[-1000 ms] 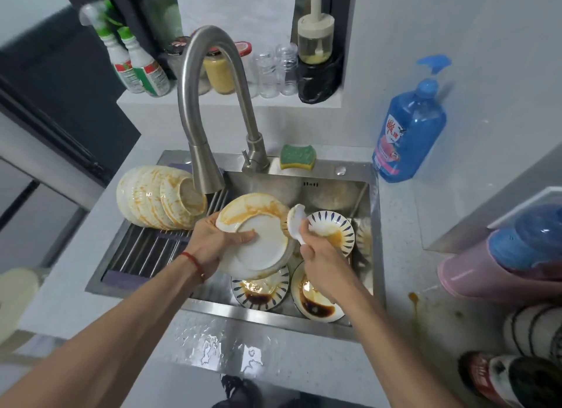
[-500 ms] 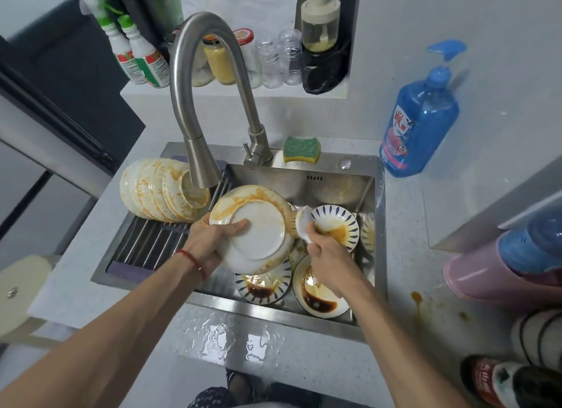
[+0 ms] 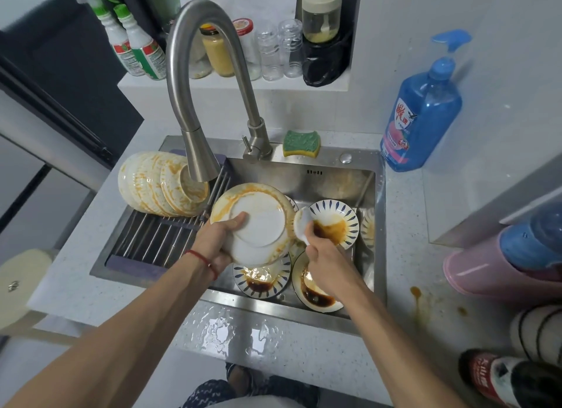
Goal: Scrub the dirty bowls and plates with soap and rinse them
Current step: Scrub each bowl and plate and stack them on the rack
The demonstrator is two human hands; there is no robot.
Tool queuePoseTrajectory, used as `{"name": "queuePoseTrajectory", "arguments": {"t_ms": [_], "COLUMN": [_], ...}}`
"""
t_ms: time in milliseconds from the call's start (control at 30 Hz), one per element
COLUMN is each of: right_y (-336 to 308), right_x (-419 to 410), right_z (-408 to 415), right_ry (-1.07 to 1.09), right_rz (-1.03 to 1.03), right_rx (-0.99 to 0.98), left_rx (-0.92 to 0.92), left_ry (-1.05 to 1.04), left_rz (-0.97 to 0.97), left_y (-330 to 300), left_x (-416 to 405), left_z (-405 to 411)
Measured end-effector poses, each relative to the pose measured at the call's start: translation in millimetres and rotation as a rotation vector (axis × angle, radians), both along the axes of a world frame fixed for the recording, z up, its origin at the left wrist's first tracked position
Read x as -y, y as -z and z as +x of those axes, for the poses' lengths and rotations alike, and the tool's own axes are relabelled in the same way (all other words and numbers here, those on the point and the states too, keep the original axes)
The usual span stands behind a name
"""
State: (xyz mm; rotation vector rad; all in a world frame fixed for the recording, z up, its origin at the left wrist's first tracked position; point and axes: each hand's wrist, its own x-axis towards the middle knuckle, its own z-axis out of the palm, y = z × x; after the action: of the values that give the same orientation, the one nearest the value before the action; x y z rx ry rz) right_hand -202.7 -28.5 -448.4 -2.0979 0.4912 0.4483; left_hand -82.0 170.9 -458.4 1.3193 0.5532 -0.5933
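My left hand [image 3: 219, 240] grips a white plate [image 3: 258, 225] smeared with orange sauce by its left rim, tilted over the steel sink [image 3: 340, 179], thumb on its underside. My right hand [image 3: 322, 252] holds a small white spoon-like piece [image 3: 302, 225] just right of the plate's edge. Blue-patterned bowls with brown sauce lie in the sink: one behind my right hand [image 3: 337, 222], one under the plate [image 3: 261, 280], and a white one [image 3: 316, 295] below my right wrist. Several sauce-stained plates [image 3: 158, 185] lean on the drying rack [image 3: 152, 240].
The curved faucet [image 3: 194, 103] ends above the rack's right edge. A green-yellow sponge [image 3: 301, 143] sits on the sink's back ledge. A blue soap pump bottle [image 3: 422, 115] stands at the right. Water pools on the front counter [image 3: 231, 331]; sauce drips at the right [image 3: 416, 295].
The view has shifted slightly. My right hand has moved a little down and right along the plate's edge; my left hand keeps holding the plate.
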Motion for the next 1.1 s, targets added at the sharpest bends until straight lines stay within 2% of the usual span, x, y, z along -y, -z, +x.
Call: {"name": "queuePoseTrajectory", "arguments": {"t_ms": [100,200,333,433,533,667,800,900,1033,1100], "right_y": [-3.1,-1.2,-4.3,2.0,-6.2,0.9,-7.8,-1.1,-9.7,-4.4], "right_x": [-8.7,-6.7,-21.9,-17.2,-29.8,-14.7,-25.0,-14.5,-31.9,-25.4], "right_z": [-6.7,-4.8,-15.9,-14.5,-26.5,-23.1,-33.2,-22.1,-34.2,-32.2], "right_ry": [-0.062,-0.001,-0.123,-0.075,-0.143,-0.032,-0.148,-0.103,-0.214,-0.179], "right_rz": [-0.001,-0.045,-0.054,-0.115,-0.087,-0.117,-0.13,-0.214,-0.218,-0.252], "right_rx": [-0.001,-0.017,-0.001,0.006,0.023,0.034,0.062,0.033,0.093,0.109], "left_rx": [-0.042,-0.084,-0.107,-0.133,-0.153,-0.174,-0.181,-0.194,-0.213,-0.211], "left_ry": [-0.046,-0.077,-0.153,-0.19,-0.234,-0.275,-0.302,-0.324,-0.369,-0.376], "left_rz": [0.016,-0.017,-0.022,-0.04,-0.075,-0.125,-0.106,-0.125,-0.122,-0.115], "left_y": [2.1,3.5,11.0,16.7,22.9,24.5,25.0,26.1,24.7,24.2], "left_x": [4.8,10.3,15.0,20.0,25.5,36.6,40.4,44.4,46.5,48.5], "left_z": [-1.5,-4.1,-6.0,-10.9,-11.7,-16.0,-16.3,-18.1,-17.8,-18.4]}}
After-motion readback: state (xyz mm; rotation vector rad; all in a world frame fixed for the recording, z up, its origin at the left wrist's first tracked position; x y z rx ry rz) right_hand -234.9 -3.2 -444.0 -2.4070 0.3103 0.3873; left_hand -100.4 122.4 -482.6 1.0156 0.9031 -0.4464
